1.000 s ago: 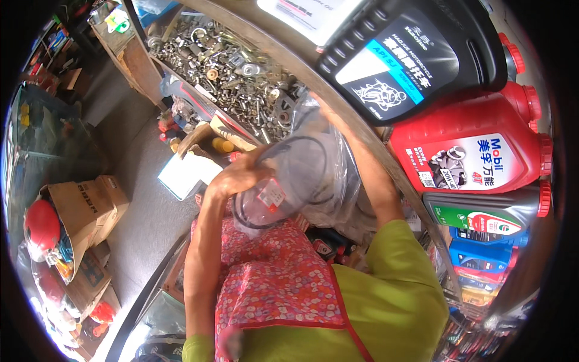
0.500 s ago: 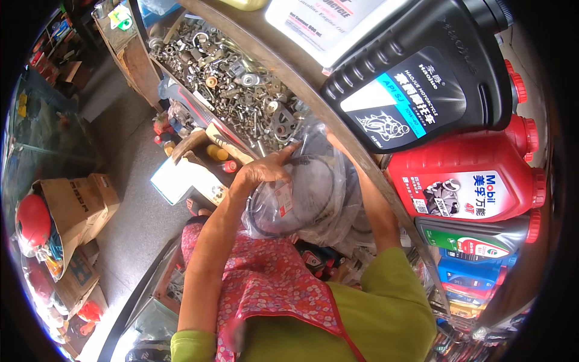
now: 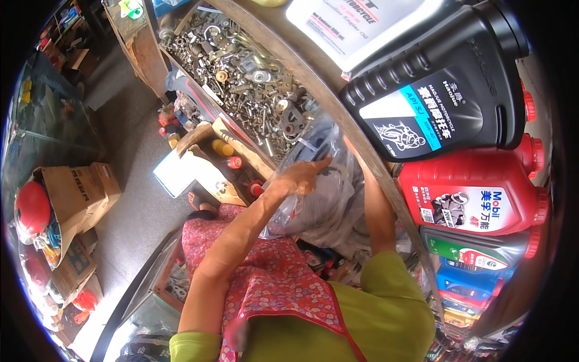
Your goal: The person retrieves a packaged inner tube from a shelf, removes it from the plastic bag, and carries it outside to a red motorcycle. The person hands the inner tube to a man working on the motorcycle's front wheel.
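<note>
My left hand (image 3: pixel 303 177) lies over a heap of clear plastic bags (image 3: pixel 338 202), its forefinger stretched along the top and its other fingers curled into the plastic. Under it is a clear bag with a small pale label (image 3: pixel 297 206); its contents are blurred. Dark parts show through the plastic beyond my fingertips. My right forearm (image 3: pixel 379 217) reaches up beside the heap along the wooden shelf edge (image 3: pixel 377 164). That edge hides most of my right hand (image 3: pixel 351 148), so its fingers do not show.
A tray of loose metal bolts and fittings (image 3: pixel 241 78) lies beyond my hands. On the right, a shelf carries a black oil jug (image 3: pixel 440 90), a red oil jug (image 3: pixel 467 187) and several others. An open carton (image 3: pixel 208 151) stands left of my left hand.
My left hand has moved right and slightly down across the bags. The black cable loop seen earlier in the labelled bag no longer shows clearly. My right arm stays beside the shelf edge.
</note>
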Action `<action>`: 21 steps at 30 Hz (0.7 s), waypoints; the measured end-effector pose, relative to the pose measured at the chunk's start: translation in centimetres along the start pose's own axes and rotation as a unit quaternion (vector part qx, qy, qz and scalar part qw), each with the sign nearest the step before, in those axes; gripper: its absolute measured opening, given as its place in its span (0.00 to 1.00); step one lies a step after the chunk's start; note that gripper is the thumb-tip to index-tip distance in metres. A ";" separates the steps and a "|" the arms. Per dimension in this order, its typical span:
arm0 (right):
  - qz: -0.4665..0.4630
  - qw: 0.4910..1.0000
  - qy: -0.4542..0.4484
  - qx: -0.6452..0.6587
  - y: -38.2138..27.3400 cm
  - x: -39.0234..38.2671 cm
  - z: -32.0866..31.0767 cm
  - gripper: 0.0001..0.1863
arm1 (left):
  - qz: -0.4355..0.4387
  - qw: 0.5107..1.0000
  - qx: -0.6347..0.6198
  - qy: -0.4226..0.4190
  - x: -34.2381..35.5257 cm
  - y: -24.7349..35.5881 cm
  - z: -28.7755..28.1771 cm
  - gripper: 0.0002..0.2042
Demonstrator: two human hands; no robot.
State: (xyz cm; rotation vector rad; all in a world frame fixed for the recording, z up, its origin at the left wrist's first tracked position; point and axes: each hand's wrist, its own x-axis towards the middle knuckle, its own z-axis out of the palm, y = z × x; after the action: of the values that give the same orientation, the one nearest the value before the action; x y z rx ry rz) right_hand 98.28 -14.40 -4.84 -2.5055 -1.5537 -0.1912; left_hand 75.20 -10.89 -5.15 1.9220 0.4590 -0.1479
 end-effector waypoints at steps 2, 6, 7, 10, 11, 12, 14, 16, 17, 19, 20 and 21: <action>0.006 1.000 -0.002 0.009 0.2 -0.2 -0.5 0.10 | 0.005 1.000 0.012 -0.005 0.3 -0.2 0.1 0.42; 0.006 1.000 -0.010 0.014 0.2 -0.9 -0.9 0.10 | 0.035 0.999 0.012 -0.022 0.7 -0.5 0.6 0.42; 0.003 1.000 -0.008 0.009 0.0 -1.1 -0.5 0.10 | 0.043 0.999 0.016 -0.027 0.8 -0.2 0.7 0.42; -0.007 1.000 -0.004 -0.004 -0.4 -1.9 0.4 0.09 | 0.075 0.997 -0.004 0.001 1.7 -0.8 1.7 0.44; -0.011 1.000 -0.002 -0.006 -0.5 -1.9 0.4 0.09 | 0.077 0.997 -0.001 -0.003 1.9 -1.1 1.9 0.43; -0.020 1.000 -0.002 -0.006 -0.6 -1.9 0.2 0.09 | 0.079 0.997 0.002 -0.006 2.0 -1.1 1.7 0.42; -0.050 0.999 -0.013 -0.015 -1.2 -2.5 -0.3 0.09 | 0.059 0.998 0.016 0.006 2.1 -1.3 1.4 0.41; -0.121 0.991 -0.037 -0.037 -2.7 -3.5 -0.9 0.09 | 0.018 0.999 0.034 0.035 2.3 -1.6 1.6 0.40; -0.175 0.981 -0.051 -0.060 -3.5 -4.1 -1.1 0.08 | 0.002 0.999 0.033 0.019 2.5 -1.6 1.6 0.39; -0.274 0.954 -0.026 -0.117 -4.1 -5.0 -0.6 0.08 | -0.026 0.999 0.037 -0.012 2.7 -1.0 0.8 0.38; -0.313 0.934 0.057 -0.161 -3.2 -5.4 0.5 0.11 | -0.011 0.999 0.044 -0.012 3.0 -1.2 1.2 0.36; -0.312 0.935 0.072 -0.154 -2.7 -5.0 1.3 0.13 | -0.002 0.999 0.031 -0.012 2.7 -1.2 1.0 0.36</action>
State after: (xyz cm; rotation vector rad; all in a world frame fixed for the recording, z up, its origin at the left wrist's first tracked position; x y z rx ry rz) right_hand 93.64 -17.28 -6.87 -2.0293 -2.3506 -0.7386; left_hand 77.38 -10.70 -7.39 1.9778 0.4467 -0.1882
